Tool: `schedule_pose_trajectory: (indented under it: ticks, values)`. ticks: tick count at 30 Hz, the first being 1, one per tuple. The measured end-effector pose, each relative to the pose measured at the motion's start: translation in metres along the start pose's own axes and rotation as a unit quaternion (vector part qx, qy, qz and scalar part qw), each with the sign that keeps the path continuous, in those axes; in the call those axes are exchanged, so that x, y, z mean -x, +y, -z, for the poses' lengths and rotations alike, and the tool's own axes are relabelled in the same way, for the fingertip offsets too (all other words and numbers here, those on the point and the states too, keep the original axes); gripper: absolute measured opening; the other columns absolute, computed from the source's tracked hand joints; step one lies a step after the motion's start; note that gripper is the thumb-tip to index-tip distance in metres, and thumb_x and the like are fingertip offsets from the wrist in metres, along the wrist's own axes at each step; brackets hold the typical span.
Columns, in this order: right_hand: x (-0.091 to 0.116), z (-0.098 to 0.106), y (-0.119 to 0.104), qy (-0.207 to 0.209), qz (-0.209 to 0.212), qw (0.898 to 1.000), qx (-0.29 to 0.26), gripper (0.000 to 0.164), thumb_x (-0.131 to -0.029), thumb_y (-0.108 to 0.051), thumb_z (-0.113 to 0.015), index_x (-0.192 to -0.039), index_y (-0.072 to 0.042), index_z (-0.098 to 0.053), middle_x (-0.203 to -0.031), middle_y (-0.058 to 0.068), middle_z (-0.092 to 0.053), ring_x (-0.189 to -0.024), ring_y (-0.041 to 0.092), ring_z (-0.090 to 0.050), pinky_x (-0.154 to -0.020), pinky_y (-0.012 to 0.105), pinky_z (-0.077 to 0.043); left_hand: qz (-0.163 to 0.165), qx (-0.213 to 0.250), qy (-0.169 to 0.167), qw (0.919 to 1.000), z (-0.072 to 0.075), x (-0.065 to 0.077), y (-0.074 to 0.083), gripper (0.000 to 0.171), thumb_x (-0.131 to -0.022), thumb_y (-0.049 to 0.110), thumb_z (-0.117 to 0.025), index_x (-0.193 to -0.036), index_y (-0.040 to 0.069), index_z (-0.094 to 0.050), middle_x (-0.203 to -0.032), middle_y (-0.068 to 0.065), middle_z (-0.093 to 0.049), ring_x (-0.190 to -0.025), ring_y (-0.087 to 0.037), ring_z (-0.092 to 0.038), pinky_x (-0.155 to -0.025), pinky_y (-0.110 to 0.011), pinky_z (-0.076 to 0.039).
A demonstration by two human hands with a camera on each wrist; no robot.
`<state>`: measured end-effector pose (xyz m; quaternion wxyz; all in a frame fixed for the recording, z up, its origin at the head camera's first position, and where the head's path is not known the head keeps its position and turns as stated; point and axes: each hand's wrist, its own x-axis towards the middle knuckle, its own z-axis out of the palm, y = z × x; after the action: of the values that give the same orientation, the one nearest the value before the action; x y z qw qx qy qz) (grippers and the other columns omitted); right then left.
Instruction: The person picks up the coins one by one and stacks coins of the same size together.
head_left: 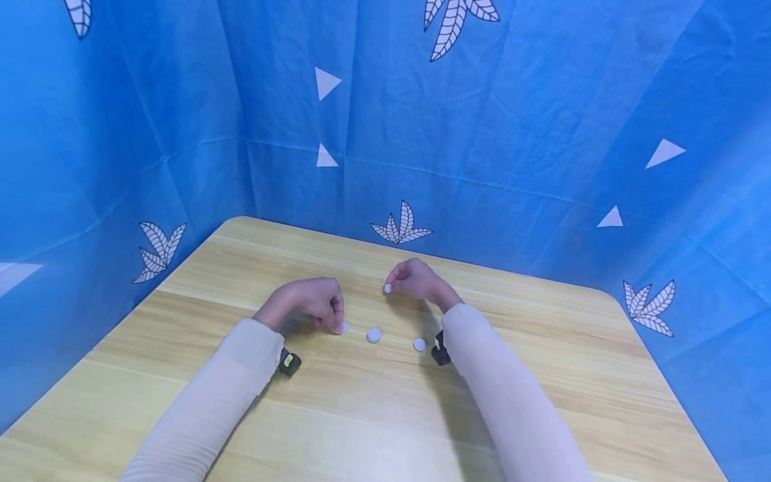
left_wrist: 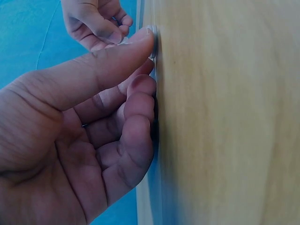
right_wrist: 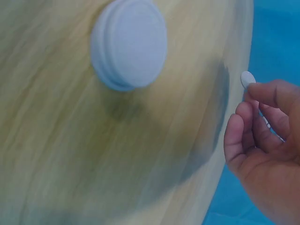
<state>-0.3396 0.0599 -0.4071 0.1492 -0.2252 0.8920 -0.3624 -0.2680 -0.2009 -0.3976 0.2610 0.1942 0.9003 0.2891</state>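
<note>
My left hand [head_left: 316, 301] is low over the table, thumb and forefinger pinching the edge of a small white disc [head_left: 345, 327]. In the left wrist view that disc [left_wrist: 154, 42] shows edge-on at the thumb tip, against the wood; the other fingers curl in below. Farther back, my right hand [head_left: 415, 278] pinches another white disc [head_left: 388, 288] between thumb and fingers. The right wrist view shows this disc [right_wrist: 248, 79] jutting past the thumb tip. Between the hands lies a thicker-looking white disc [head_left: 374, 335]. One more white disc [head_left: 419, 344] lies beside the right wrist.
A light wooden table [head_left: 337, 428] with rounded corners carries everything. Blue cloth [head_left: 409, 120] with white leaf and triangle prints hangs behind and along the sides. Close in the right wrist view, a white round piece [right_wrist: 136, 44] looks like two stacked layers. Both wrists wear small black cameras [head_left: 290, 363].
</note>
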Motion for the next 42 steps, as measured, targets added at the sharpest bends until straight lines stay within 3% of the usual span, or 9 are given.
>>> schedule_pose_trajectory:
  ticks: [14,22,29,34,42]
  values:
    - [0.01,-0.005,-0.008,-0.024,0.01,0.999,0.033,0.005,-0.092,-0.011,-0.075,-0.095,-0.007,-0.074,-0.09,0.0,-0.074,-0.088,0.015,-0.063,-0.09,0.035,-0.051,0.005,-0.003,0.004,1.0,-0.001,-0.002,-0.001,0.013,-0.084,0.015,-0.085,-0.077,0.013,-0.074,-0.068,0.001,-0.063,-0.059,-0.013,-0.056,-0.06,-0.026,-0.045]
    - [0.012,-0.012,-0.017,-0.05,0.064,0.996,0.041,0.005,-0.092,-0.007,-0.074,-0.096,-0.003,-0.075,-0.086,0.001,-0.074,-0.078,0.011,-0.058,-0.077,0.026,-0.05,-0.003,0.0,-0.001,1.0,0.0,-0.002,-0.002,0.012,-0.083,0.014,-0.085,-0.078,0.012,-0.074,-0.068,0.001,-0.064,-0.059,-0.012,-0.056,-0.059,-0.025,-0.046]
    - [0.012,-0.022,-0.026,-0.063,0.099,0.992,0.053,0.007,-0.089,-0.004,-0.075,-0.096,-0.002,-0.076,-0.086,0.003,-0.075,-0.077,0.008,-0.062,-0.076,0.023,-0.052,-0.02,0.0,-0.001,0.9998,0.0,-0.004,-0.004,0.013,-0.082,0.012,-0.086,-0.076,0.011,-0.075,-0.066,0.001,-0.065,-0.055,-0.011,-0.057,-0.056,-0.024,-0.047]
    - [0.014,-0.028,-0.032,-0.073,0.096,0.991,0.049,0.008,-0.089,-0.004,-0.074,-0.097,-0.002,-0.076,-0.084,0.001,-0.074,-0.074,0.008,-0.059,-0.073,0.023,-0.051,-0.013,0.001,-0.002,0.9999,0.001,-0.004,-0.004,0.012,-0.081,0.011,-0.086,-0.078,0.011,-0.075,-0.07,0.0,-0.066,-0.057,-0.012,-0.056,-0.057,-0.025,-0.048]
    - [0.02,-0.038,-0.046,-0.091,0.067,0.994,0.004,0.008,-0.09,-0.006,-0.075,-0.097,-0.002,-0.075,-0.089,0.002,-0.075,-0.081,0.01,-0.061,-0.079,0.025,-0.052,-0.007,-0.001,-0.004,1.0,0.001,-0.004,-0.004,0.012,-0.08,0.008,-0.086,-0.079,0.011,-0.075,-0.072,-0.001,-0.067,-0.058,-0.012,-0.055,-0.057,-0.025,-0.048]
